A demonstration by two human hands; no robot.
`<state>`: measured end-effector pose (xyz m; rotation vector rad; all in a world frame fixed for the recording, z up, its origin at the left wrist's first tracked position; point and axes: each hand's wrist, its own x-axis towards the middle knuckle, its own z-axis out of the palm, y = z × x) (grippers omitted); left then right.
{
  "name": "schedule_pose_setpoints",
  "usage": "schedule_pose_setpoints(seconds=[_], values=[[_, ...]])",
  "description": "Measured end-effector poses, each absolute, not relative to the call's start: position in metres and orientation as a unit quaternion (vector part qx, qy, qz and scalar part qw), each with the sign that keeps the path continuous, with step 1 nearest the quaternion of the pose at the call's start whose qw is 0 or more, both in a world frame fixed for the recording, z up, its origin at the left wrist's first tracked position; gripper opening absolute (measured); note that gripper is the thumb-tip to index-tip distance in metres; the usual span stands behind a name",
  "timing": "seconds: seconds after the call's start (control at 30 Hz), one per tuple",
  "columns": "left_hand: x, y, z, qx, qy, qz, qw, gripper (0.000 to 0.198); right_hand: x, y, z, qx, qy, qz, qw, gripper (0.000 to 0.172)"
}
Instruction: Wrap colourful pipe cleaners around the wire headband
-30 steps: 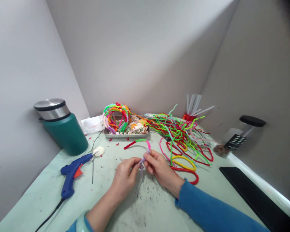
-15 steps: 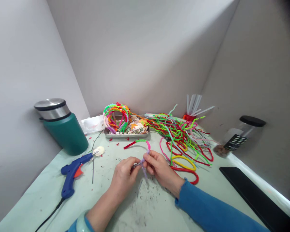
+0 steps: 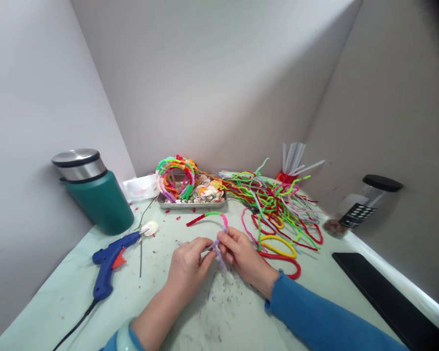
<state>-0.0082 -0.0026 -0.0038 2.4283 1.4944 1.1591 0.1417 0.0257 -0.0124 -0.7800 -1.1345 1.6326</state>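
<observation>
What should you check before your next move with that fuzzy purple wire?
1. Left hand pinches the fuzzy purple wire: ok.
2. Right hand has the end of the hoop in its grip: ok.
3. Glue gun lies apart from both hands: ok.
4. Glue gun cooled down: cannot tell.
5. Pile of spare wires lies close beside the right hand: ok.
6. Table under the hands free of crumbs: not ok, dark specks.

Fuzzy red-green-pink headband (image 3: 214, 213) stands arched, lilac end pinched.
</observation>
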Motion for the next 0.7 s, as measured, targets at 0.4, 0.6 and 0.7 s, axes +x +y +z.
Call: schedule_pose_setpoints(seconds=[0.4,0.6,0.7], values=[[-0.006,-0.006,-0.0009,0.784,0.491,0.372,0.074,0.015,0.1421,0.0254,-0.0137,-0.324,-0.467,0.667,0.482,0.026],[-0.0069,-0.0046,0.003,0.751,0.51,0.385,0.162,0.023,0.1415,0.0247,-0.0116,-0.327,-0.471,0.667,0.475,0.025],[-0.0068,-0.005,0.0049,0.74,0.514,0.391,0.189,0.027,0.1411,0.0244,-0.0109,-0.326,-0.472,0.669,0.473,0.025]])
